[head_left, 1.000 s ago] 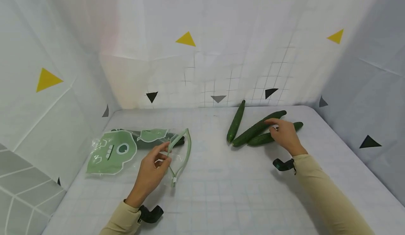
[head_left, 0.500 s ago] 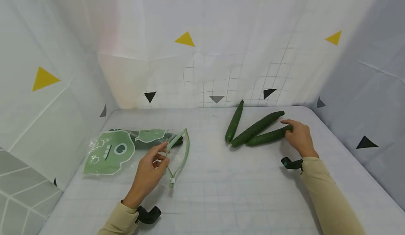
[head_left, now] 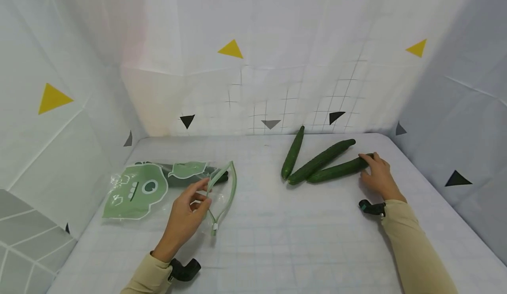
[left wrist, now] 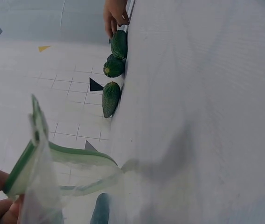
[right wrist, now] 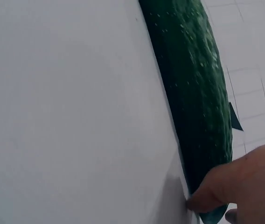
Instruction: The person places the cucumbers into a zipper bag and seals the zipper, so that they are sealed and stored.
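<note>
My left hand (head_left: pixel 186 217) pinches the rim of a clear zip bag (head_left: pixel 136 192) with a green one-eyed monster print. Its green-edged mouth (left wrist: pixel 83 156) gapes, and a white slider sits at the near end. Through the film shows a dark, long thing (head_left: pixel 224 177), probably a cucumber. At the right, my right hand (head_left: pixel 381 177) grips the far-right end of the nearest cucumber (head_left: pixel 336 172). The right wrist view has the thumb on one side of that cucumber (right wrist: pixel 193 93), which lies on the table. Two more cucumbers lie beside it, a middle one (head_left: pixel 322 161) and a left one (head_left: pixel 293 153).
A white table (head_left: pixel 269 241) with a faint grid carries everything. White sheets (head_left: pixel 269 43) with yellow and black triangles rise behind and at both sides. Each wrist wears a black camera mount (head_left: pixel 185 270).
My right hand has moved right, from over the middle and nearest cucumbers to the nearest one's right end, and now holds it. The left hand keeps its hold on the bag.
</note>
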A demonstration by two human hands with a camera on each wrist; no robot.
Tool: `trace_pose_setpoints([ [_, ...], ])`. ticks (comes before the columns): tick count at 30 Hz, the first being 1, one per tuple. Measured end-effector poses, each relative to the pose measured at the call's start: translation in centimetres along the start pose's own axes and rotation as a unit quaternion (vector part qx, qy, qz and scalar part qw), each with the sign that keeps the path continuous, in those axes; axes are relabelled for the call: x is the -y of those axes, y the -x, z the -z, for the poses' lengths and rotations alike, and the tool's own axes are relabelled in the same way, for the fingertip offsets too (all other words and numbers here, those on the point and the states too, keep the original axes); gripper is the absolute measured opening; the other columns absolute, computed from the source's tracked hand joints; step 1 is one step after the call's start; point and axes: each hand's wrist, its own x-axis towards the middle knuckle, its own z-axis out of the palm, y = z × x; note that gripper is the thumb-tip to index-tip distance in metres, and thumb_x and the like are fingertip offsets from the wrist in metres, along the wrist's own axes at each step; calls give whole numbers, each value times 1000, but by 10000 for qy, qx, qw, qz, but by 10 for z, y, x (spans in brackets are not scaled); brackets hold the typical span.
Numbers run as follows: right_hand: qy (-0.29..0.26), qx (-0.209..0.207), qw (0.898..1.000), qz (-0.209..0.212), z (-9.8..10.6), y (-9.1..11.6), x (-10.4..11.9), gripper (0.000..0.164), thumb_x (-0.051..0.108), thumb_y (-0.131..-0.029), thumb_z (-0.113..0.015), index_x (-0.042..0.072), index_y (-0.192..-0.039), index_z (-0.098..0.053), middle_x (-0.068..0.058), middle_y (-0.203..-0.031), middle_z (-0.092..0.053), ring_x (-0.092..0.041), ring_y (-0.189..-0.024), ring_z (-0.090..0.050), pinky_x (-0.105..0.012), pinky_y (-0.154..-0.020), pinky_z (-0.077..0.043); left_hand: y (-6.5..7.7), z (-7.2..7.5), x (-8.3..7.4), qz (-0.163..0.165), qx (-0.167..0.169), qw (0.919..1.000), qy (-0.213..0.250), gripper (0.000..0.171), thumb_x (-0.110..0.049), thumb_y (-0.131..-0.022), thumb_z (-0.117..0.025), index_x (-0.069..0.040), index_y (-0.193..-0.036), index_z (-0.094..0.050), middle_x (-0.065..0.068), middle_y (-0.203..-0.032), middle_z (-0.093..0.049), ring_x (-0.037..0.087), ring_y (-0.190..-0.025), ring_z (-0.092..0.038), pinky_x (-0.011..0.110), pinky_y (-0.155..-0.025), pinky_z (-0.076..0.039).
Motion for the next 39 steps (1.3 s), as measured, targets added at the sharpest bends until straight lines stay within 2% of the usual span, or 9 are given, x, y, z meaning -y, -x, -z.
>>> trace_pose_setpoints([
  [3, -166, -7, 9998, 129, 0, 0, -11, 61, -2, -93, -56, -5, -151, -38, -48, -157, -6, -72, -138, -8, -83, -104, -17, 0, 0, 0, -21, -16, 10000, -19, 53, 2, -97, -70, -8, -147, -58, 9, -121, -64, 19, -97, -66, 28, -79, -54],
  [5, -270, -81, 9992, 275, 0, -1, -16, 60, -5, -91, -56, -9, -147, -38, -49, -156, -8, -71, -139, -9, -81, -107, -15, 0, 0, 0, -37, -20, 10000, -11, 52, 2, -97, -70, -8, -147, -58, 9, -121, -64, 19, -96, -66, 28, -78, -54],
  [11, -244, -289, 9982, 466, -1, -2, -21, 57, -11, -84, -57, -19, -137, -37, -47, -139, -34, -65, -130, -31, -73, -106, -26, 1, 0, -1, -14, -9, 10000, 40, 52, 2, -97, -70, -8, -147, -58, 9, -121, -64, 20, -97, -66, 28, -78, -54],
  [16, 186, -386, 9989, 177, 1, 6, -24, 54, -12, -84, -55, -8, -138, -49, -41, -142, -29, -67, -129, -25, -79, -95, -33, 2, -1, -1, 22, -14, 10000, 17, 53, 3, -97, -70, -8, -147, -58, 9, -121, -64, 19, -97, -66, 28, -78, -54],
  [20, 433, -482, 9977, -183, 7, 11, -21, 47, -13, -81, -59, -3, -127, -60, -39, -136, -31, -65, -126, -25, -77, -86, -35, 1, -1, -1, -6, 1, 10000, 29, 53, 3, -97, -70, -8, -147, -58, 9, -121, -64, 19, -97, -66, 28, -78, -54],
  [24, 531, -323, 9976, -293, 11, 8, -20, 39, -12, -81, -61, -6, -119, -58, -37, -129, -44, -61, -124, -31, -75, -91, -32, 1, 0, 0, -64, 1, 10000, 54, 52, 2, -97, -70, -9, -147, -58, 9, -121, -64, 19, -97, -66, 27, -78, -54],
  [28, 765, -110, 9968, -206, 10, 5, -22, 39, -12, -82, -63, -5, -120, -56, -37, -124, -52, -61, -124, -33, -78, -93, -29, 0, 1, 0, -89, -15, 9999, 66, 52, 2, -97, -70, -9, -147, -59, 9, -121, -64, 20, -97, -66, 27, -78, -54],
  [34, 997, 21, 9948, -181, 11, 7, -23, 39, -7, -82, -68, -2, -120, -63, -38, -123, -50, -61, -121, -34, -78, -93, -31, 0, 1, -1, -92, -24, 9999, 43, 52, 2, -97, -70, -8, -146, -59, 9, -120, -64, 20, -96, -66, 27, -77, -54],
  [39, 666, 89, 9976, -173, 11, 9, -27, 38, -6, -81, -62, -8, -119, -62, -38, -124, -50, -59, -120, -34, -76, -92, -33, 0, 1, 0, -108, -16, 9999, 76, 53, 4, -96, -70, -8, -147, -59, 9, -120, -64, 20, -96, -66, 27, -77, -54],
])
